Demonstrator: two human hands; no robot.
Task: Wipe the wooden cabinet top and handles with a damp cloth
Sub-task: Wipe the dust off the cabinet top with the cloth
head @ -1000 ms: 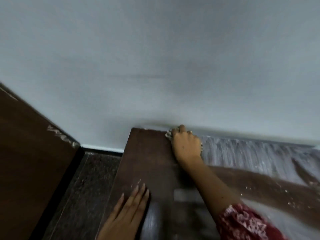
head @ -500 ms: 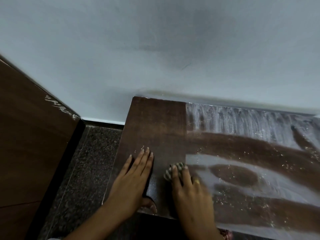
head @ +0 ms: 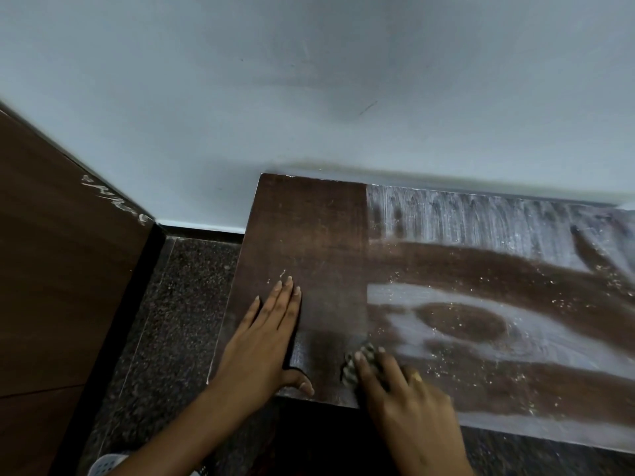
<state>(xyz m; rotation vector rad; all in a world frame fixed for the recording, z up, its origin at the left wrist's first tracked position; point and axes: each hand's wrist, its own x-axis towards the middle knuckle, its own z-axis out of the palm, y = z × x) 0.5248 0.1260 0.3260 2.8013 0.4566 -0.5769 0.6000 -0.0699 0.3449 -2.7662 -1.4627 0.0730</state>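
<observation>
cabinet top (head: 319, 235) — left strip clean, rest dusty | cloth (head: 349, 369) — striped, front edge

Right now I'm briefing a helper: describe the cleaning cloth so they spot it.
Find the dark wooden cabinet top against the pale wall. At its near edge, the right hand holds a small cloth. It alone is striped and bunched.

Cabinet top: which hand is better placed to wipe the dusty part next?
Right: the right hand holds the cloth beside the dust, while the left hand lies flat, empty, on the wiped strip.
</observation>
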